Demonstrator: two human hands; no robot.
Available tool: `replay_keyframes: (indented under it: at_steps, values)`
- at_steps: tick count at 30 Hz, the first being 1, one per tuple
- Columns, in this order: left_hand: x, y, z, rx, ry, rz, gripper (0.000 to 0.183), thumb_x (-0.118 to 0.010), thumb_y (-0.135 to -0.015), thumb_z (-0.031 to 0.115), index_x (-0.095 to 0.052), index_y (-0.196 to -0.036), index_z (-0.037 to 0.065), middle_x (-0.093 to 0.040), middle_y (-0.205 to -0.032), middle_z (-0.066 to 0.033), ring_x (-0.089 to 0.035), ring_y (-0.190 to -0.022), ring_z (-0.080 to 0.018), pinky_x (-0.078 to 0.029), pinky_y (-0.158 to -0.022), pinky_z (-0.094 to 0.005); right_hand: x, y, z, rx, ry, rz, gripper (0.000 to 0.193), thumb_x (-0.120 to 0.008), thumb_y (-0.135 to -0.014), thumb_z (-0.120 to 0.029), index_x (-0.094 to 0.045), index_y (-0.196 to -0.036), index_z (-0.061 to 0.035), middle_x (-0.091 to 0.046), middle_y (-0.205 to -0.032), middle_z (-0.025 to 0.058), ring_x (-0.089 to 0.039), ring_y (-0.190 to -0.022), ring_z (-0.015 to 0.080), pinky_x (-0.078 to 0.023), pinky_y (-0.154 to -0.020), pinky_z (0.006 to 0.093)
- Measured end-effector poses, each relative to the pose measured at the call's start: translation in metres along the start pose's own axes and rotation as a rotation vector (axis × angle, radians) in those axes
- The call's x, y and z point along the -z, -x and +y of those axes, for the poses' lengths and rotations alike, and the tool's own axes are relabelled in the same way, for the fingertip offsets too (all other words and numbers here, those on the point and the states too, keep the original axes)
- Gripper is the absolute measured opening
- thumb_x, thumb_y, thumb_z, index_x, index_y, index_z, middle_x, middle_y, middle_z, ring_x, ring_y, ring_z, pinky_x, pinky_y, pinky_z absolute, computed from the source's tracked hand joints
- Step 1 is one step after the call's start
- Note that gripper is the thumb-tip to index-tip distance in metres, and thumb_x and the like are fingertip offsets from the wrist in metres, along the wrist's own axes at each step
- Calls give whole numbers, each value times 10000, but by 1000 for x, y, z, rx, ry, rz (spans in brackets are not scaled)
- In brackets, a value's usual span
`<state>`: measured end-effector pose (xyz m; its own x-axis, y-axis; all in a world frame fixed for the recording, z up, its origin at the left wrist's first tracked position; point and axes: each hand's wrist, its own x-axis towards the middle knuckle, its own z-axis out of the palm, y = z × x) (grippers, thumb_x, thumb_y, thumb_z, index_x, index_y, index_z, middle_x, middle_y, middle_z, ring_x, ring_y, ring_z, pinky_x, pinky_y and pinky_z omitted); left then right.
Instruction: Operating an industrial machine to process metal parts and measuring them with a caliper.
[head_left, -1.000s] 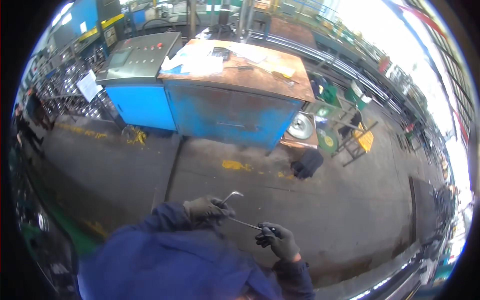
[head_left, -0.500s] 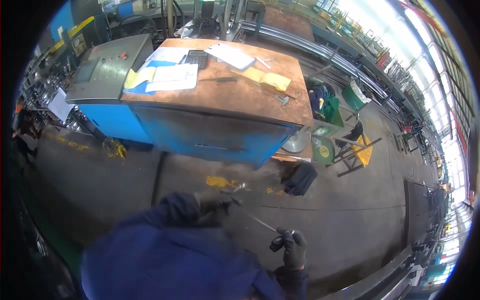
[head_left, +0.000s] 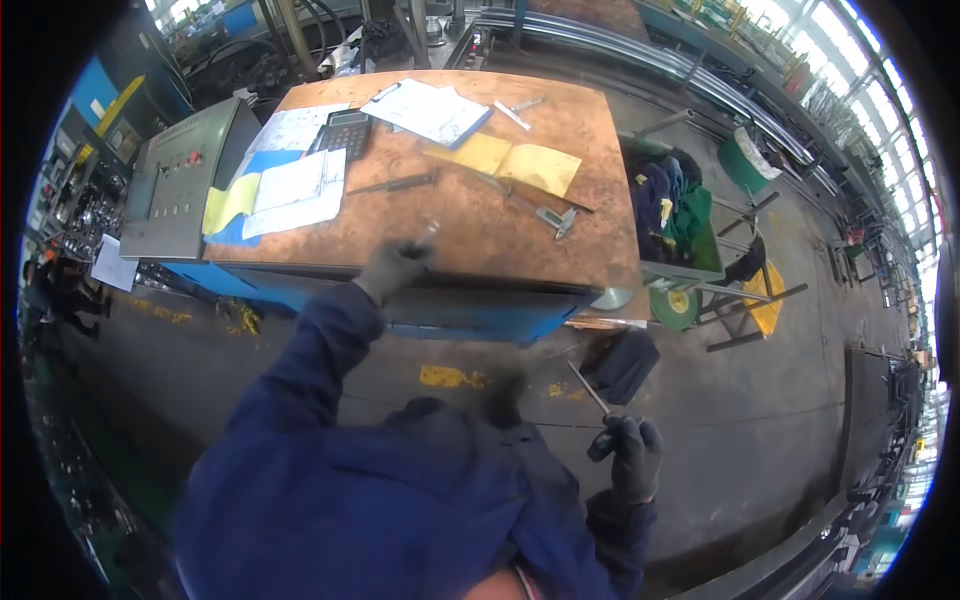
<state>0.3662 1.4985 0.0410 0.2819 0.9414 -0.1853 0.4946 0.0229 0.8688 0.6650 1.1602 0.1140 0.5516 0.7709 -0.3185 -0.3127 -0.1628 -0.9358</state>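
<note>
My left hand [head_left: 393,268], in a dark grey glove, is at the front edge of a copper-brown tabletop [head_left: 400,215]. Its fingers are closed around a small shiny piece [head_left: 431,231], too blurred to name. Lower and to the right, my gloved right hand [head_left: 634,458] grips the lower end of a thin metal rod [head_left: 588,387], which points up and left. On the tabletop lie a caliper [head_left: 556,218], a dark slim tool [head_left: 395,184], a yellow booklet [head_left: 540,166], a clipboard with papers [head_left: 425,108] and a calculator [head_left: 345,133].
White sheets [head_left: 295,192] cover the table's left part, beside a grey control panel [head_left: 180,190]. On the right stand a green bin of cloths [head_left: 690,215] and a yellow-seated metal frame [head_left: 765,300]. A dark cloth-like bundle [head_left: 622,366] is on the floor before the cabinet.
My left hand has risen from in front of my body to the table's edge. The right hand has moved slightly right and up, still holding the rod, which now tilts more steeply.
</note>
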Motion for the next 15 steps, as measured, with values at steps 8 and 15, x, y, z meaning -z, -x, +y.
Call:
replay_keyframes:
  at_steps: [8, 15]
  values:
    - [44, -98, -10, 158, -256, 271, 391, -713, -829, 84, -670, -1214, 30, -698, -1047, -106, -661, -822, -203, -540, -746, -279, -49, -148, -82, -78, 81, -283, 152, -578, -935, -72, -675, -910, 43, -629, -618, 106, -570, -477, 185, -474, -493, 245]
    - [52, -187, -39, 180, -241, 79, 414, -678, -828, 96, -667, -1239, 47, -704, -1087, -111, -673, -946, -249, -524, -879, -315, -108, -188, -111, -91, 177, -383, 155, -644, -922, -92, -711, -885, 44, -638, -632, 101, -585, -531, 178, -480, -543, 245]
